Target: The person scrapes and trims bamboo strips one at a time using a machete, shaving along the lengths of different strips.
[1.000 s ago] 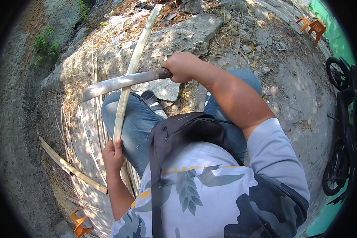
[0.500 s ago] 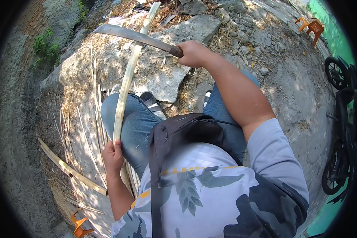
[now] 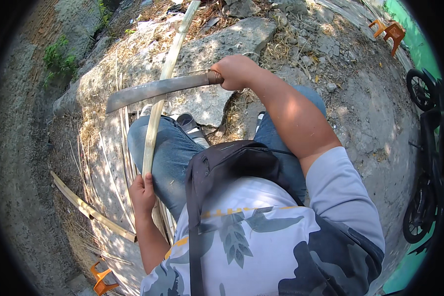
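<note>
1. The right grip (image 3: 236, 72) is wrapped round the handle (image 3: 214, 77) of a machete (image 3: 163, 88).
2. The left grip (image 3: 142, 195) holds the pale strip (image 3: 151, 133) near its close end.
3. The strip slants forward over the left leg (image 3: 171, 153); the machete crosses it, contact unclear.
4. A curved slat (image 3: 106, 222) lies left, on the ground (image 3: 370, 123).

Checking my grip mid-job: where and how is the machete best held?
Probably by the brown handle, from the right: the long blade runs left across the pale strip, and the right hand wraps the handle.
</note>
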The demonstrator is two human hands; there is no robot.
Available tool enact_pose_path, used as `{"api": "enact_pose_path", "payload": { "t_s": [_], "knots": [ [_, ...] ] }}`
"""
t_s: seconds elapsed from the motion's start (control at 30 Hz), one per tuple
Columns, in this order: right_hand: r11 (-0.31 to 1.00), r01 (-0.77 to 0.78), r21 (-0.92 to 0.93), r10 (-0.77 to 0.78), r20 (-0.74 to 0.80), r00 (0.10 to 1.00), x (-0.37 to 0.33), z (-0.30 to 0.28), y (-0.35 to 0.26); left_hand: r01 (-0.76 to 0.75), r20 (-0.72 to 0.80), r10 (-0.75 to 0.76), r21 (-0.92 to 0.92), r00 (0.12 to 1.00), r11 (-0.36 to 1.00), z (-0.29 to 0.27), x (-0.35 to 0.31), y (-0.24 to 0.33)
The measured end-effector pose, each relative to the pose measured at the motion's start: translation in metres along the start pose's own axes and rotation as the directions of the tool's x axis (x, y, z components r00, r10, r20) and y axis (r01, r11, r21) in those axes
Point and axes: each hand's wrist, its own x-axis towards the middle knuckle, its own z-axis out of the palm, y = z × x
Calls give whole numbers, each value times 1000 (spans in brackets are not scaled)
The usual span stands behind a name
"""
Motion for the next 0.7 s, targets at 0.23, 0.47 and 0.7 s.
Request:
{"api": "enact_pose_path", "payload": {
  "t_s": [0.23, 0.47, 0.7],
  "knots": [
    [960, -185, 209, 182, 34, 983, 1, 9, 16, -3, 1, 3, 23, 1000, 1000, -1, 0, 3],
    [945, -140, 296, 131, 48, 990, 5, 14, 9, 11, -21, -10, 45, 1000, 999, 3, -2, 14],
    [959, -100, 265, 105, -5, 994, 6, 20, 15, 16, -10, -15, 31, 1000, 999, 3, -1, 7]
  ]
}}
